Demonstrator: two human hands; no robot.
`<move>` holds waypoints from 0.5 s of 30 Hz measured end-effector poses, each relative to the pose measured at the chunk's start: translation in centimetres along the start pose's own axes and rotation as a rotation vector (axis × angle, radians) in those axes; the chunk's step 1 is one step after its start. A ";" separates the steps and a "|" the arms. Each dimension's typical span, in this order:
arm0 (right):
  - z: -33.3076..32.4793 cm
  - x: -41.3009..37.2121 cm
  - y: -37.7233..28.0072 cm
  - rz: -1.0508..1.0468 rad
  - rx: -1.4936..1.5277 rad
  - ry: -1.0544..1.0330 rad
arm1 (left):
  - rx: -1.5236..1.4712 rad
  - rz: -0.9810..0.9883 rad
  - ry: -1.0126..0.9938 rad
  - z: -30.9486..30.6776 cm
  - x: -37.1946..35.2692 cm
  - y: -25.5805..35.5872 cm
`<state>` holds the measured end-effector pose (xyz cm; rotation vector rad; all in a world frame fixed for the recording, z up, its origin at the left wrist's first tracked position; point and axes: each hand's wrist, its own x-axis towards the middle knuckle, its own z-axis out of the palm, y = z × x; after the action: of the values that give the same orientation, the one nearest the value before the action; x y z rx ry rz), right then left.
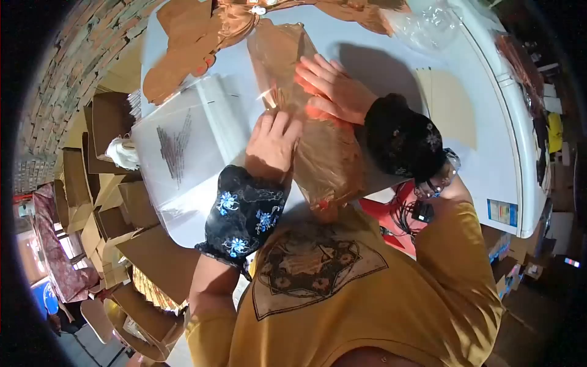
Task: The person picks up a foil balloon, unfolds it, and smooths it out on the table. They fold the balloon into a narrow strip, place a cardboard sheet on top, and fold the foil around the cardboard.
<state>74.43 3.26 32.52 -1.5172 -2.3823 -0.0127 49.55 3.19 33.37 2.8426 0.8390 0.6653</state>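
Observation:
A clear plastic bag (330, 162) with brown-orange contents lies lengthwise on the white table, its far end flatter and see-through. My left hand (273, 139) is at the bag's left edge, fingers bent and closed on the shiny film. Across the bag's right side lies my right hand (335, 88), fingers stretched out and pressing on the film. The kind of item inside cannot be made out through the glare. Left of my left hand rests a stack of flat clear plastic bags (189, 134) with dark printing.
Brown flat pieces (183, 52) lie along the table's far left edge. Crumpled clear plastic (428, 27) sits at the far right, near a beige sheet (449, 101). Open cardboard boxes (116, 208) crowd the left side. Dark cables (406, 214) hang near my right elbow.

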 end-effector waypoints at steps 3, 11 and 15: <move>-0.8 -0.8 -1.8 -0.053 0.034 0.010 | -0.064 -0.022 0.037 0.4 -0.1 0.1; 0.9 -2.6 -2.0 -0.117 0.006 0.007 | -0.037 0.058 0.002 0.1 -0.4 -0.6; 1.1 -2.6 -2.0 -0.133 0.017 0.041 | 0.008 0.100 0.014 0.3 -1.6 -0.4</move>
<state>73.41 0.29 31.14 -1.3359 -2.4402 -0.0526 48.25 2.68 32.34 2.9069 0.7068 0.6958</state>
